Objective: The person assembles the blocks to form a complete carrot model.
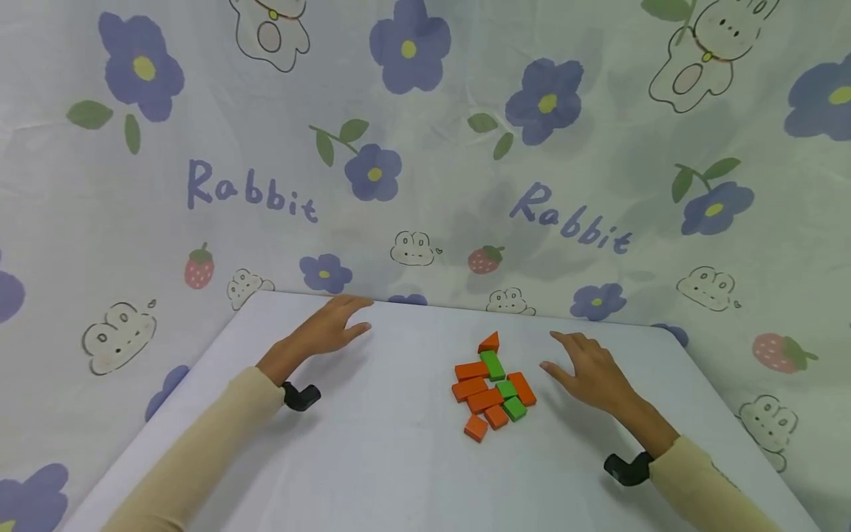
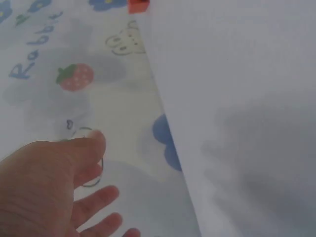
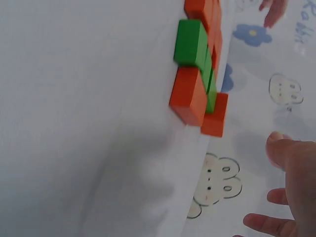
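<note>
Left hand [image 1: 332, 326] and right hand [image 1: 592, 377] are held kinda loose, fingers apart; orange and green blocks [image 1: 485, 400] are bunched between.

Blocks [image 1: 485, 400] smooth; tabletop [image 1: 392, 443] smooth, matt; sleeves [image 1: 206, 440] cloth.

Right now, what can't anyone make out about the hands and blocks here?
Blocks, head view: undersides, hidden against the table.
Table's near edge, head view: cut off by the bottom edge.
Orange piece, left wrist view: full shape, cut off by the top edge.
Left hand, left wrist view: lowest fingers, cut off by the bottom edge.
Right hand, right wrist view: lowest fingers, cut off likewise.
</note>
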Demonstrator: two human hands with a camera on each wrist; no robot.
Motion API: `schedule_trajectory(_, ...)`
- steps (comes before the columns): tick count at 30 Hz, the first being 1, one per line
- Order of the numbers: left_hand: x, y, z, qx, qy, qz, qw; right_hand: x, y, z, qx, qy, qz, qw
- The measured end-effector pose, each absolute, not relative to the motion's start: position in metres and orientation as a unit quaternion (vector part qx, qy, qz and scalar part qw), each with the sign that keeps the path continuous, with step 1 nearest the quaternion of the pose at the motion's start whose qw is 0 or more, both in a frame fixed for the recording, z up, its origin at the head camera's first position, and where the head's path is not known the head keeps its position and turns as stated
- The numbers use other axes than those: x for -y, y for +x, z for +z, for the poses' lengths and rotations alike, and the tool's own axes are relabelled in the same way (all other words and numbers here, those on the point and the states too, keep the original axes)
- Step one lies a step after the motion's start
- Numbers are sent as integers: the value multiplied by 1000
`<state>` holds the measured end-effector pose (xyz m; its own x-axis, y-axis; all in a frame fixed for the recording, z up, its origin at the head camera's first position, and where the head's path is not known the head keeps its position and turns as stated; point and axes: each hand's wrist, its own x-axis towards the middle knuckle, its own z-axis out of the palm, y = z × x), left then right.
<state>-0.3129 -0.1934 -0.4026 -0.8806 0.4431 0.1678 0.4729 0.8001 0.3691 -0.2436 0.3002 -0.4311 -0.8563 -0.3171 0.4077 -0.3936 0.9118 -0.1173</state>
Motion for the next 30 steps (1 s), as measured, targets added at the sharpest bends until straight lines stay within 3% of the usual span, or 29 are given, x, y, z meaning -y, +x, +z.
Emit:
schedule_trajectory(9,153,-315,-412,921,-322,-218,-6,-280,-235,-431,956,184,156,169)
schedule_trajectory(30,55,-306,-416,892,-387,-215,-97,-221,-222,-438,942,191,247,120)
